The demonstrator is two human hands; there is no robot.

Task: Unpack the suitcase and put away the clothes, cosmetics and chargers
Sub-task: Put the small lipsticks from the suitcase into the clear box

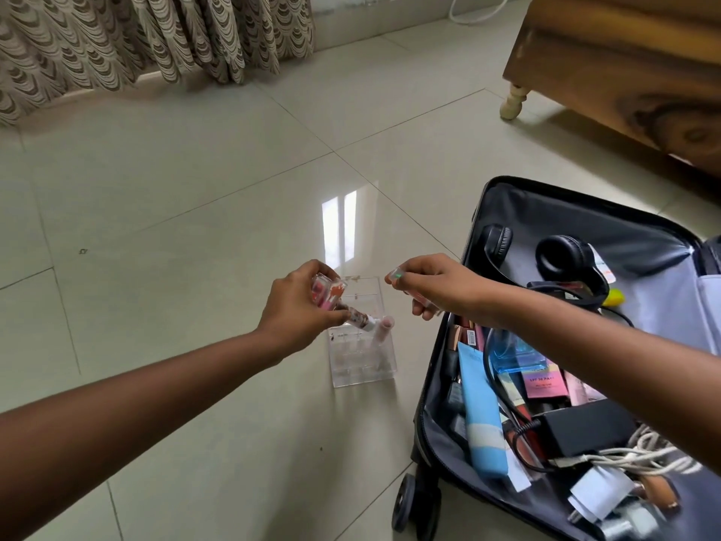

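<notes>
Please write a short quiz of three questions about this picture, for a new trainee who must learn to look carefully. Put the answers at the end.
1. True or false: the clear organizer stands inside the open suitcase.
2. What does the left hand hold? A) a charger B) small cosmetic tubes C) headphones
3. Fill in: the black headphones lie in the ____ .

Key
1. False. It stands on the floor tiles, left of the suitcase.
2. B. The hand grips them just above the organizer, where one pink tube already stands. The right hand pinches another small tube.
3. suitcase
</notes>
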